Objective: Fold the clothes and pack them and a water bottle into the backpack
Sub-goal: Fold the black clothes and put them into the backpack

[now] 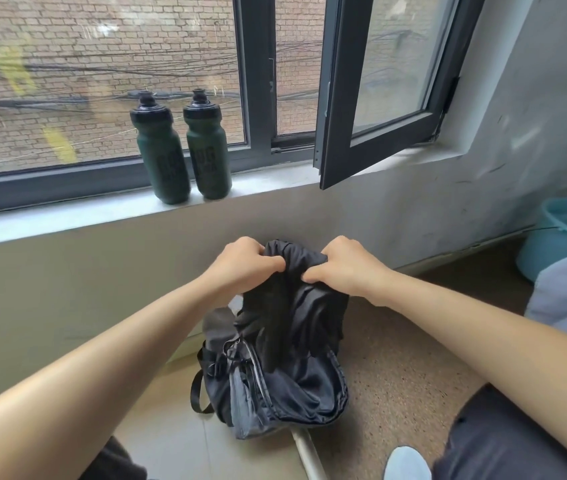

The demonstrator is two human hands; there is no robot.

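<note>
A black and grey backpack (240, 393) stands open on the floor below the window. A bunched black garment (292, 306) hangs over its opening, its lower end inside the bag. My left hand (240, 265) grips the garment's top on the left, and my right hand (348, 268) grips it on the right, both with curled fingers. Two dark green water bottles (162, 157) (207, 150) with black caps stand upright side by side on the window sill (67, 216).
An open window sash (379, 84) juts inward above the sill's right end. A light blue bucket (559, 237) sits by the wall at right. Pale fabric (566, 299) lies at the right edge. A white pipe (306, 452) runs along the floor near my foot.
</note>
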